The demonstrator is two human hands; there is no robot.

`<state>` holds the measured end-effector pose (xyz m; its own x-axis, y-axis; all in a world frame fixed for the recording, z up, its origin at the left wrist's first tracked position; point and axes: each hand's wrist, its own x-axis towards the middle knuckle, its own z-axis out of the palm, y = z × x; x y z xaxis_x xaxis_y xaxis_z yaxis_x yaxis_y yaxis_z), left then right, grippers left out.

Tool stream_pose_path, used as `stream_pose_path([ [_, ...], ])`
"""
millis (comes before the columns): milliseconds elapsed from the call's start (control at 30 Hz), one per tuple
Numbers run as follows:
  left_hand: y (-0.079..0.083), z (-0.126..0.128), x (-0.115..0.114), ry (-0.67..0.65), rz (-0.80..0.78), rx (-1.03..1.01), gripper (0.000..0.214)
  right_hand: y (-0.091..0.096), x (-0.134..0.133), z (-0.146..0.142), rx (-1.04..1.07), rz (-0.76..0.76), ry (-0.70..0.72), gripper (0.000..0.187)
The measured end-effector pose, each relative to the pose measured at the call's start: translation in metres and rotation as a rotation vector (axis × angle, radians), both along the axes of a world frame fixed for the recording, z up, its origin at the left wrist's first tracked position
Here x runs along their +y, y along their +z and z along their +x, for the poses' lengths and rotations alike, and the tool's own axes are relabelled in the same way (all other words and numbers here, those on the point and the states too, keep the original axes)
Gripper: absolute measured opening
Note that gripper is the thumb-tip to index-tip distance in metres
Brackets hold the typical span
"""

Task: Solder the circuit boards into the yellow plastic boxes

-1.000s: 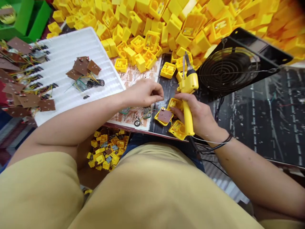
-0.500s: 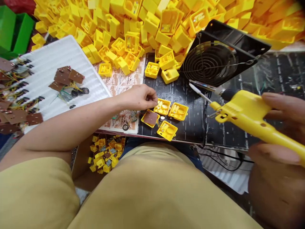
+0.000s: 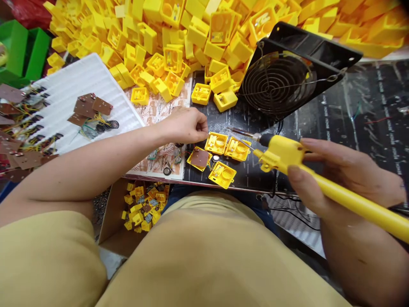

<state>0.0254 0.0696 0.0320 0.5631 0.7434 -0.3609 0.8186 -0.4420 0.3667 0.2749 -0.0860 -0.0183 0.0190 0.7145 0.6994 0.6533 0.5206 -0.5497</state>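
The soldering gun point(image 3: 284, 154), clasped in the right hand point(image 3: 347, 170), has swung toward nine o'clock; drifting further, its tip point(image 3: 234, 130), if hot, could scorch the pinched-together left hand point(image 3: 188, 124)

Three shallow yellow cases point(image 3: 216, 143) lie open side up by the front edge of the black surface point(image 3: 319, 102), a small round part point(image 3: 216, 158) among them; a fourth yellow case point(image 3: 200, 169) beside them carries a flat brown circuit board point(image 3: 200, 157). The yellow soldering gun point(image 3: 284, 153) is held aslant, tip pointing left, handle sloping toward the front edge
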Motion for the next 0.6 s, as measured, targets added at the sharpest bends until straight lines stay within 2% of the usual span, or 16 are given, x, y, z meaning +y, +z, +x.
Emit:
stream_pose_path([
  [67, 0.001, 0.002, 0.003, -0.036, -0.014, 0.019, 0.011, -0.003, 0.001, -0.003, -0.010, -0.010, 0.029, 0.057],
  [200, 0.002, 0.006, 0.010, -0.055, -0.092, 0.078, 0.009, -0.008, 0.001, -0.006, -0.160, -0.013, 0.047, 0.032],
  [300, 0.002, 0.008, 0.012, -0.053, -0.116, 0.086, 0.009, -0.003, 0.004, -0.011, -0.254, 0.014, 0.097, 0.025],
  [400, 0.001, 0.009, 0.013, -0.046, -0.118, 0.095, 0.007, 0.005, 0.007, -0.015, -0.320, 0.023, 0.111, 0.021],
  [600, 0.001, 0.014, 0.014, -0.049, -0.111, 0.118, 0.007, 0.014, 0.014, -0.018, -0.308, 0.066, 0.227, 0.022],
])
